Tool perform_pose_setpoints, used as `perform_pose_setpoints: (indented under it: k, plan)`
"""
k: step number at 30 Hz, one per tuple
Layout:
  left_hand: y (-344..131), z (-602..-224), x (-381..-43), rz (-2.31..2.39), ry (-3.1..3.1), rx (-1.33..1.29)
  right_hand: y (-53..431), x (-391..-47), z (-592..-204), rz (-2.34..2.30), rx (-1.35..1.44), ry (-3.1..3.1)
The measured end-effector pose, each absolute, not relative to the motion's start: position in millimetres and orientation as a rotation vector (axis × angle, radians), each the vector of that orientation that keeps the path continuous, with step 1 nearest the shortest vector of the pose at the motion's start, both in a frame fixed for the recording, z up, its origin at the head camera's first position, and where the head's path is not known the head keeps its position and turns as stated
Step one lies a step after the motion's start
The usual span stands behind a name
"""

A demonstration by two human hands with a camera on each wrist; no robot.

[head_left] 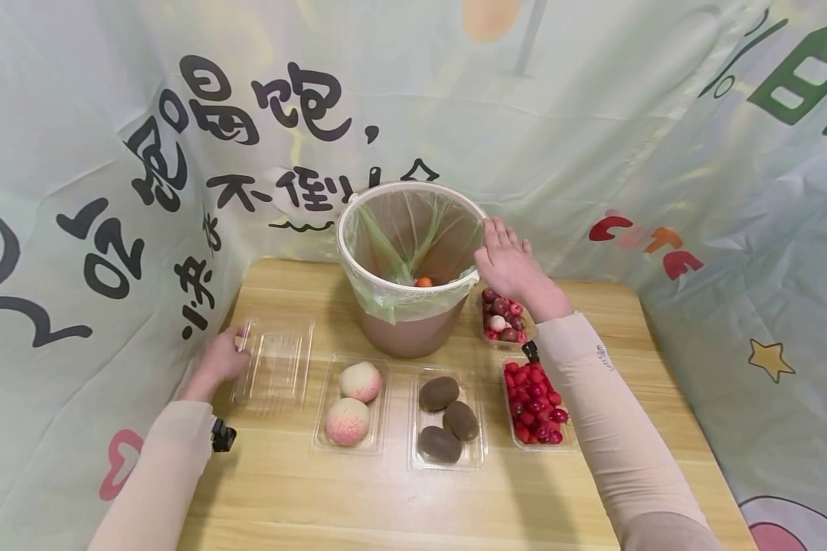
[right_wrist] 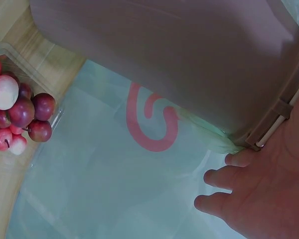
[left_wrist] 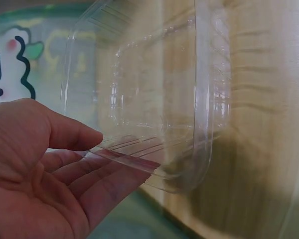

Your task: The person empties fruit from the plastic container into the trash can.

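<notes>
At the table's left, my left hand (head_left: 222, 357) pinches a clear plastic container (head_left: 276, 367) by its edge. In the left wrist view the thumb lies over the container's rim (left_wrist: 204, 99) and the fingers are beneath it; no fruit is inside. My right hand (head_left: 510, 264) rests against the right side of the rim of a brown bin (head_left: 410, 337), its fingers extended. A thin green bag (head_left: 386, 304) lines this bin and folds over its rim. Low inside the bin shows a small orange-red round thing (head_left: 423, 282), partly hidden.
Front of the bin, clear trays hold two peaches (head_left: 348, 422), three brown kiwis (head_left: 439, 393) and red berries (head_left: 534, 402). Another box of purple and pink round fruit (head_left: 503, 321) stands right of the bin, partly under my right arm. Printed cloth (head_left: 558, 153) hangs around the wooden table (head_left: 303, 497).
</notes>
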State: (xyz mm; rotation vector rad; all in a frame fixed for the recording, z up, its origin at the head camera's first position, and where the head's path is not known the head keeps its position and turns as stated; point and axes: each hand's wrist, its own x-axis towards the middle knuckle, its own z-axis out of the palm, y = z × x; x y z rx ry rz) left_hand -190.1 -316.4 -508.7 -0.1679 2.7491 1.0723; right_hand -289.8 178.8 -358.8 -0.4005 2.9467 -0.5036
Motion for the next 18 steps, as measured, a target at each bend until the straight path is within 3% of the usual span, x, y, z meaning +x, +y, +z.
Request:
perform_pose_setpoints:
  k: [18]
  plan:
    - [-317.3, -522.3, -185.0, 1.001, 2.722, -0.184, 179.0, -289.2, -358.4, -0.498, -0.400, 2.942]
